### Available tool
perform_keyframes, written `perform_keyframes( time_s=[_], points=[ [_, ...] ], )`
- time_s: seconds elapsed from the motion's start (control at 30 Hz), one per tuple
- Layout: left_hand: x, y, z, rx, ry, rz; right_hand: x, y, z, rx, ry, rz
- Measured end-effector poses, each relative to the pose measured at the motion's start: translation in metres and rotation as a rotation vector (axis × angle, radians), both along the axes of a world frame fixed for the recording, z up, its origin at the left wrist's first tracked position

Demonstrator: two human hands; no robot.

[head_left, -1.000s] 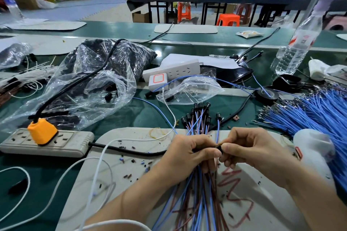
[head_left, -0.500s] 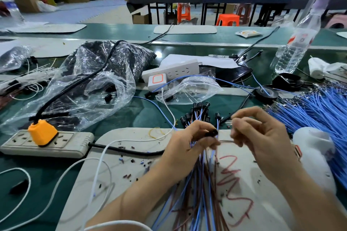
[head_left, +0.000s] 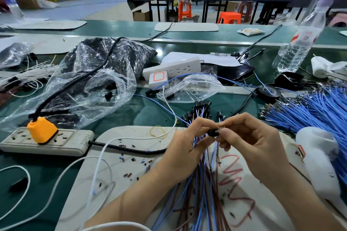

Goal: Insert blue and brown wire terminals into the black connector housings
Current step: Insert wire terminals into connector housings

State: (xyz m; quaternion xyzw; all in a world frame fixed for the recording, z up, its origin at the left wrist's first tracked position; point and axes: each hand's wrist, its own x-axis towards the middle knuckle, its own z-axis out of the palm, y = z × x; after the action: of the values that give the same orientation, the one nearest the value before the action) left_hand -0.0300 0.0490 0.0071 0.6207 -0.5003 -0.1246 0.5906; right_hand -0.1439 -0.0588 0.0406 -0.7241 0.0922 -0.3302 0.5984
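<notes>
My left hand (head_left: 189,146) grips a bundle of blue and brown wires (head_left: 202,189) and pinches a small black connector housing (head_left: 212,132) between thumb and forefinger. My right hand (head_left: 251,146) pinches a thin wire with a metal terminal (head_left: 220,130) right at the housing's open end. Above my hands, several black housings with wires fitted (head_left: 200,108) fan out of the bundle. The bundle trails down over the grey work mat (head_left: 131,157).
A big pile of loose blue wires (head_left: 319,108) lies at right, beside a white bag (head_left: 319,157). Clear plastic bags of black parts (head_left: 90,80), a power strip with an orange plug (head_left: 42,130), a white strip (head_left: 172,67) and a water bottle (head_left: 298,47) stand around.
My right hand had pulled away from the left and opened; now it has come back with a wire terminal pinched at the black housing.
</notes>
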Motion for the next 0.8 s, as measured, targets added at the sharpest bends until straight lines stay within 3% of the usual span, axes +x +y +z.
perform_keyframes(
  time_s=[0.17,0.23,0.5,0.8],
  points=[
    [0.002,0.0,-0.002,0.03,-0.072,0.072,0.0,-0.003,-0.004,-0.467,0.08,-0.17],
    [0.002,-0.001,-0.002,0.037,-0.094,0.092,-0.001,-0.004,-0.005,-0.516,0.093,-0.18],
    [0.004,0.002,-0.003,0.056,-0.102,0.083,-0.002,-0.011,-0.003,0.019,0.127,-0.024],
    [0.003,0.003,-0.002,0.068,-0.069,0.074,-0.004,-0.018,0.004,0.09,0.219,0.091]
  ],
)
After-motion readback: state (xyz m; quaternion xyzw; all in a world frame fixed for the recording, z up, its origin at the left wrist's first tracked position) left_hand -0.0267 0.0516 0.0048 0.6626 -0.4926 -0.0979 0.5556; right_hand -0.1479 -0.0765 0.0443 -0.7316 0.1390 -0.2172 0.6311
